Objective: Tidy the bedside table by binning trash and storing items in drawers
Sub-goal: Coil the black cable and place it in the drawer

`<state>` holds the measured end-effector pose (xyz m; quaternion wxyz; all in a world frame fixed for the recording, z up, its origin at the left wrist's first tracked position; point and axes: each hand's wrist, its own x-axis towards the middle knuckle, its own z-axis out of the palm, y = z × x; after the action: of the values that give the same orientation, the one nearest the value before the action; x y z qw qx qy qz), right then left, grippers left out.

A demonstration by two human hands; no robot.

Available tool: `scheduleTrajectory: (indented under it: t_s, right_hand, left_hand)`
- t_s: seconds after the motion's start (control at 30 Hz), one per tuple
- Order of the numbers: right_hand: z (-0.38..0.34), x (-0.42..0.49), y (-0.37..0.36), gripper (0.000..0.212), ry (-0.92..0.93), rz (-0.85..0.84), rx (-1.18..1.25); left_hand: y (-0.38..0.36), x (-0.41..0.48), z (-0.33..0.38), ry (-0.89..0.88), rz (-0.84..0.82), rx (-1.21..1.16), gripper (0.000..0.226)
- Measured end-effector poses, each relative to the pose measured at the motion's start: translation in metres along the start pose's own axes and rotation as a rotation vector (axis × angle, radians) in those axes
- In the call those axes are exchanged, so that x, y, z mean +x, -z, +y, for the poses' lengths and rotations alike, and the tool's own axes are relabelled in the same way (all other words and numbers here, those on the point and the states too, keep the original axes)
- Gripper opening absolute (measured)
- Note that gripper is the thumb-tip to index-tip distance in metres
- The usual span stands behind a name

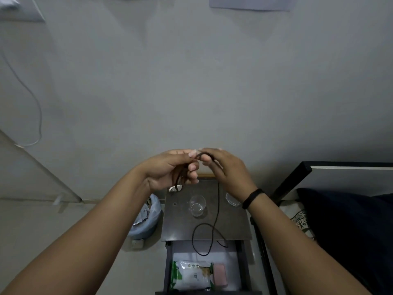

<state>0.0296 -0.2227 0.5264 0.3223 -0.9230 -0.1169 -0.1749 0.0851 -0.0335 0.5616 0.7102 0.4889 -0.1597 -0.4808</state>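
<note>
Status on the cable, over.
Left hand holds coiled black cable; right hand pinches it. Tail dangles over open drawer. Glass beside the strand.

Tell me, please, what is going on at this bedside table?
A person holds a dark cord above the bedside table: the left hand grips gathered loops, the right hand pinches the next stretch. The rest hangs past a clear glass and over the open drawer, which holds a wipes pack and a pink item.
</note>
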Motion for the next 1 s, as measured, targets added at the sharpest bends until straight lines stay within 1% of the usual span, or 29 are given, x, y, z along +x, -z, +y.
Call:
scheduleTrajectory:
  t_s: [0.03,0.07,0.13,0.17,0.23,0.3,0.4,0.47,0.53,0.57,0.63,0.73,0.77,0.87,0.9,0.93,1.0]
  right_hand:
    - [0.002,0.000,-0.001,0.023,-0.078,0.081,0.073]
    - [0.005,0.001,0.000,0.020,-0.164,0.143,0.128]
    - [0.015,-0.003,0.002,0.019,-0.307,0.171,0.166]
    - [0.019,-0.006,0.003,0.019,-0.343,0.151,0.135]
    - [0.025,-0.014,0.003,0.021,-0.352,0.071,0.033]
    - [0.027,-0.024,-0.002,0.024,-0.305,-0.004,-0.080]
    - [0.028,-0.037,-0.011,0.026,-0.245,-0.025,-0.281]
    - [0.033,-0.046,-0.015,0.025,-0.312,-0.065,-0.347]
    - [0.043,-0.053,-0.015,0.025,-0.451,-0.122,-0.355]
    - [0.048,-0.057,-0.014,0.026,-0.513,-0.150,-0.363]
    - [0.056,-0.064,-0.012,0.029,-0.560,-0.195,-0.397]
    - [0.052,-0.071,-0.014,0.034,-0.462,-0.238,-0.402]
    - [0.046,-0.072,-0.014,0.035,-0.410,-0.268,-0.384]
    - [0.023,-0.076,-0.015,0.038,-0.170,-0.372,-0.381]
    - [0.013,-0.076,-0.013,0.038,-0.073,-0.385,-0.400]
    - [0.003,-0.075,-0.009,0.037,0.042,-0.359,-0.412]
    - [-0.015,-0.070,0.002,0.033,0.222,-0.240,-0.423]
  left_hand:
    - [0.001,-0.001,-0.001,-0.041,-0.027,-0.063,0.039]
    - [0.003,-0.003,-0.003,-0.086,-0.036,-0.124,0.045]
    - [0.006,-0.009,-0.009,-0.180,-0.009,-0.228,0.048]
    - [0.008,-0.012,-0.012,-0.223,0.009,-0.267,0.048]
    - [0.010,-0.016,-0.017,-0.267,0.012,-0.331,0.048]
    - [0.013,-0.015,-0.019,-0.267,-0.027,-0.412,0.051]
    - [0.009,-0.015,-0.016,-0.271,-0.134,-0.554,0.058]
    - [0.009,-0.015,-0.015,-0.303,-0.109,-0.596,0.060]
    - [0.009,-0.018,-0.012,-0.327,-0.091,-0.611,0.058]
    - [0.007,-0.019,-0.010,-0.332,-0.052,-0.597,0.058]
    - [0.009,-0.018,-0.007,-0.334,0.079,-0.581,0.056]
    - [0.005,-0.016,-0.004,-0.356,0.209,-0.638,0.038]
    - [0.004,-0.013,-0.004,-0.371,0.258,-0.654,0.035]
    - [0.002,-0.006,-0.003,-0.444,0.390,-0.625,0.031]
    - [0.002,-0.004,-0.004,-0.464,0.421,-0.576,0.027]
    - [0.001,-0.003,-0.005,-0.466,0.455,-0.490,0.025]
    - [-0.001,-0.002,-0.010,-0.405,0.523,-0.215,0.024]
